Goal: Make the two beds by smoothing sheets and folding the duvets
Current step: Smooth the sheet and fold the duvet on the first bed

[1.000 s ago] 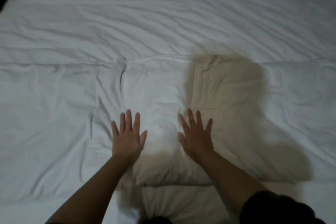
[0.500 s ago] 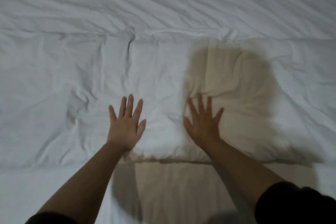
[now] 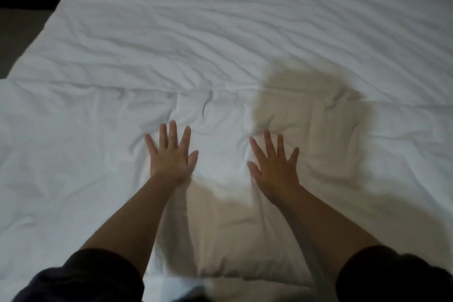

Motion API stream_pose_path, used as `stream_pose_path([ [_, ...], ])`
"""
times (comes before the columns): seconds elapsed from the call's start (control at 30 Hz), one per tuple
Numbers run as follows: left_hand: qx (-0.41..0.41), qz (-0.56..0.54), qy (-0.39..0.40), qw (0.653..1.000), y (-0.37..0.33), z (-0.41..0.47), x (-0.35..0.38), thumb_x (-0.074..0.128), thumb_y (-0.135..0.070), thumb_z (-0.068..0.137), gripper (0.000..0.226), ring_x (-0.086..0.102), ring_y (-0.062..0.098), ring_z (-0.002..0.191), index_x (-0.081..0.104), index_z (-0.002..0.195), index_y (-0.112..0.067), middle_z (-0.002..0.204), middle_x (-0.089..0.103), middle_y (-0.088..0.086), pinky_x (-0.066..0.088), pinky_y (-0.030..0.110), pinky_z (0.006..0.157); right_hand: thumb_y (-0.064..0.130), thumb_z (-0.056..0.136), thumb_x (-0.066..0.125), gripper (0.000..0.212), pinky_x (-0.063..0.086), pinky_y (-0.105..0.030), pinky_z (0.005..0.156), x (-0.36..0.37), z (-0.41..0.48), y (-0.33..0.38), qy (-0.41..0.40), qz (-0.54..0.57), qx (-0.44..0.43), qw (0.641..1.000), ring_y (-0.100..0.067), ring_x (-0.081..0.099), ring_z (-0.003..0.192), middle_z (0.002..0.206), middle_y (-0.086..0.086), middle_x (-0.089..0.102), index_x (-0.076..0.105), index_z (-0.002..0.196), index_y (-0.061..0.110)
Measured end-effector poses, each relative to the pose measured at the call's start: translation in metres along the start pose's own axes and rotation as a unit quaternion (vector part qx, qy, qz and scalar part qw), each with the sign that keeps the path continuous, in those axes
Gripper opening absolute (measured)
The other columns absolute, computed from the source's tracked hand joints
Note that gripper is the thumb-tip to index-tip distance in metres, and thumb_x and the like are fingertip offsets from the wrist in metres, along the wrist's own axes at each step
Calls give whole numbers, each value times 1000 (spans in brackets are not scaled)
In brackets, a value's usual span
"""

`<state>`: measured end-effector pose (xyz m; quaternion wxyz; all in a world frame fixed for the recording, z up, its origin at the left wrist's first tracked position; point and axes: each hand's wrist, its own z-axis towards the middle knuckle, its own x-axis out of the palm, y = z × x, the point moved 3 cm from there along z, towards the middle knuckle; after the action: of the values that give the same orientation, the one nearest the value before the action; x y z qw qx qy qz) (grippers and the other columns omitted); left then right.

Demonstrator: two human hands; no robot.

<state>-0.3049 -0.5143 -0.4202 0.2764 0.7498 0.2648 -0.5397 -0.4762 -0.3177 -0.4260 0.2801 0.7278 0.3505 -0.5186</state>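
On the near half of the bed, both palms press flat on the rumpled white folded duvet (image 3: 103,154): left hand (image 3: 171,157) and right hand (image 3: 275,167) with fingers spread, side by side, apart.

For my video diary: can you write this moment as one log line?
left hand: flat on duvet | right hand: flat on duvet | duvet: wrinkled between hands
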Motion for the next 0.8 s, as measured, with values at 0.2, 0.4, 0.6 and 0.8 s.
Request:
stream_pose_path([
  [0.2, 29, -20, -16, 999, 32, 148, -16, -3, -66, 90, 73, -14, 37, 146, -17, 151, -29, 159, -17, 12, -2, 63, 114, 61, 93, 11, 66, 14, -78, 103, -23, 153, 31, -18, 15, 20, 1000, -43, 18, 145, 161, -9, 19, 23, 153, 33],
  [0.4, -19, -48, -83, 995, 52, 336, -18, -2, -63, 91, 69, -14, 41, 145, -18, 150, -33, 158, -20, 16, 0, 67, 112, 68, 93, 10, 65, -2, -75, 107, -43, 343, 29, -109, 12, 84, 990, -37, -13, 148, 163, -2, -14, -8, 151, 44],
  [0.6, 6, -66, -156, 986, 47, 505, -54, 2, -63, 93, 65, -15, 40, 145, -11, 151, -39, 160, -18, 12, -4, 68, 111, 70, 93, 9, 64, -7, -72, 108, -78, 501, 10, -167, 7, 94, 981, -36, -15, 148, 162, -1, -17, -7, 151, 47],
  [0.8, 6, -62, -166, 984, 38, 633, -89, 2, -65, 92, 65, -14, 37, 146, -8, 151, -40, 160, -15, 10, -5, 67, 111, 71, 92, 8, 66, -7, -72, 109, -113, 625, -24, -171, 6, 97, 980, -33, -12, 148, 163, 0, -12, -5, 151, 46],
])
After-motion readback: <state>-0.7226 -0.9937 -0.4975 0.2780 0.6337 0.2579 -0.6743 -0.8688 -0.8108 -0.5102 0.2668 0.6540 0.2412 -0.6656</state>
